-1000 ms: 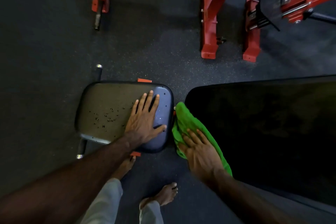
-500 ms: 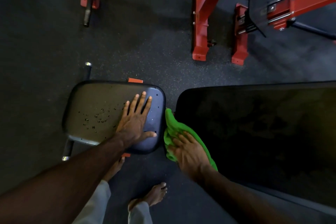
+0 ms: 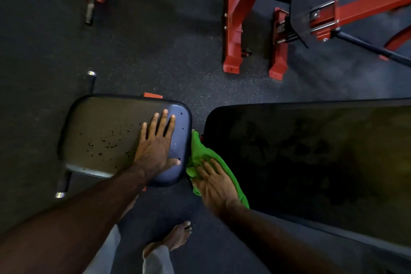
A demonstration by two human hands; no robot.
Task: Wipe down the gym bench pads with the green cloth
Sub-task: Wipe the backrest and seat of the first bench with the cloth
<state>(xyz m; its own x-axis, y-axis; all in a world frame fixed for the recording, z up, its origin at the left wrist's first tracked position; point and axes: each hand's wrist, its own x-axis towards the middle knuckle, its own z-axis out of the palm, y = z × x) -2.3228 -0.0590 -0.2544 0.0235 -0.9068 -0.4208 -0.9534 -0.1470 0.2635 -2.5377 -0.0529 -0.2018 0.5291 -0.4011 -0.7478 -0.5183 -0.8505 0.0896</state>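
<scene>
Gym floor [image 3: 155, 46]: two pads [image 3: 104, 135], one green cloth [image 3: 200, 155].

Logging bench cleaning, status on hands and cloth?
Left hand flat on seat pad, open. Right hand pressing green cloth at long pad edge. Droplets on seat pad. Nothing blocking.

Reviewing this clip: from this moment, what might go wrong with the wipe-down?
1. The green cloth is bunched at the near end edge of the long black back pad under the right hand; it may slip into the gap.
2. The small grey seat pad shows dark droplets beside the flat left hand; they could get missed or smeared.
</scene>
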